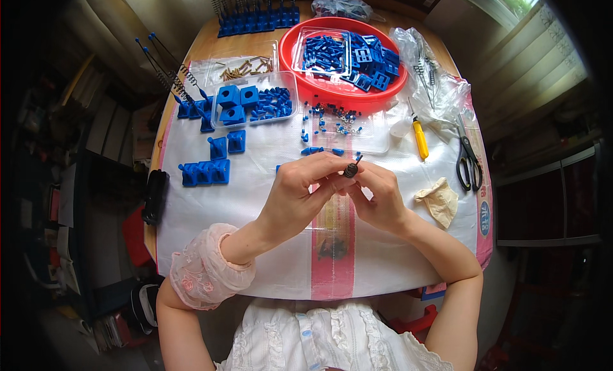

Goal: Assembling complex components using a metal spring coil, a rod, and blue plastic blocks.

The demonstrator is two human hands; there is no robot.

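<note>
Over the middle of the table, my left hand (295, 191) and my right hand (383, 195) meet, fingers pinched together. Between the fingertips is a dark coil spring (350, 170) with a thin wire end sticking up. My left fingers close round its left side, and my right fingers grip close beside it. The rest of the spring is hidden by the fingers. Just beyond my hands lie small blue plastic pieces (313, 151). Farther off, tiny blue and metal parts (345, 121) are scattered in a shallow clear lid (377, 141).
Left stand blue blocks (204, 173) and a clear box (214, 121) of blue parts; behind it lie brass-coloured screws (246, 69). A red basin (290, 71) holds more blue pieces. Right are a yellow-handled screwdriver (420, 140), black scissors (469, 165), a cream cloth (439, 202) and a plastic bag (447, 90).
</note>
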